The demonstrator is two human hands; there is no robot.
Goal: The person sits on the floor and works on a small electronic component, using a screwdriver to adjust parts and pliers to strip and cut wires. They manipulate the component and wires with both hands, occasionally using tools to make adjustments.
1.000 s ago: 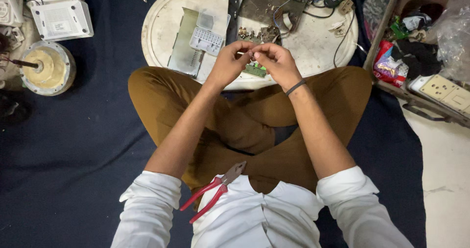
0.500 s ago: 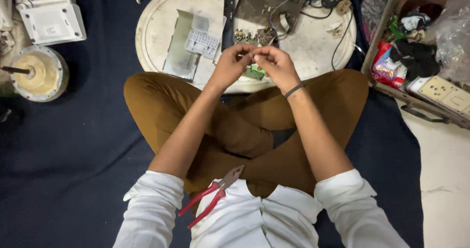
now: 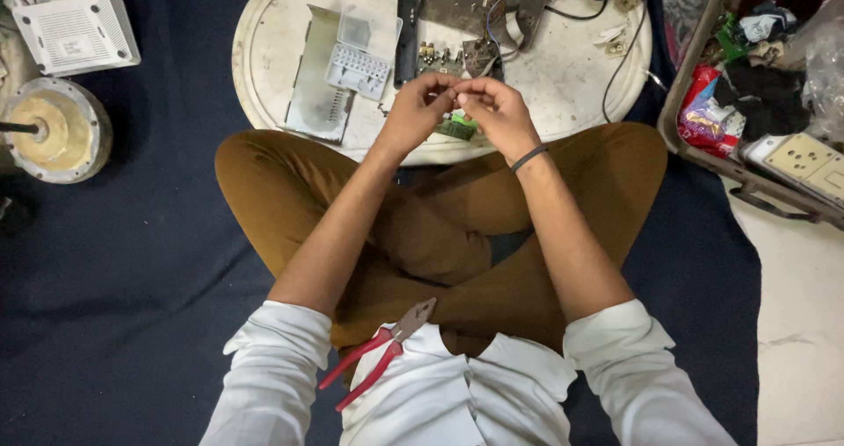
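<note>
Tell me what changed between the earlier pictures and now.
Little changed. The left hand and right hand drew slightly closer, fingertips meeting over a small green circuit board at the edge of the round white tray. The grip is too small to make out. The red-handled pliers stayed on the lap.

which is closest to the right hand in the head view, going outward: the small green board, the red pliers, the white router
From the right hand:
1. small green circuit board, just under the fingers, at the tray edge.
2. red-handled pliers, down on the lap, near the shirt.
3. white router, far upper left on the dark cloth.
</note>
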